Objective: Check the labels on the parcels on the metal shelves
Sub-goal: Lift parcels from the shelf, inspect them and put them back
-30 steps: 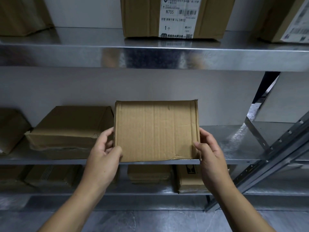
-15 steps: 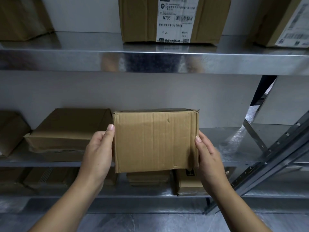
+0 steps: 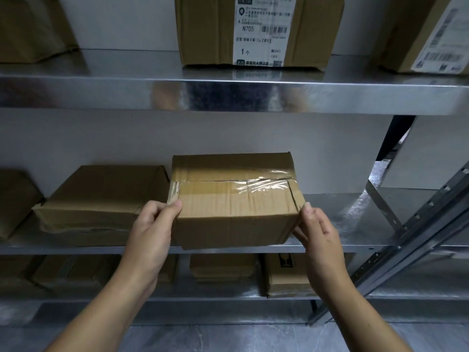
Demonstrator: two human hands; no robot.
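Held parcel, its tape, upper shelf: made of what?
Held parcel: brown corrugated cardboard, matte; faint flute ribbing and creased edges show. Tape: clear plastic film, glossy, by its wrinkled glare. Upper shelf: sheet metal, perhaps galvanised or stainless steel; bright, blurry reflections along its front edge.

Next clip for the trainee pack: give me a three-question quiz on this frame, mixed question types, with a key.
1. True or false: the held parcel, gripped by the left hand and the right hand, shows a shipping label on its visible faces.
2. Which code is printed large on the label of the upper-shelf box? A) N705 B) K210 C) M330
3. Fill in: the held parcel's top seam is sealed with ___.
Key: 1 false; 2 A; 3 clear tape.
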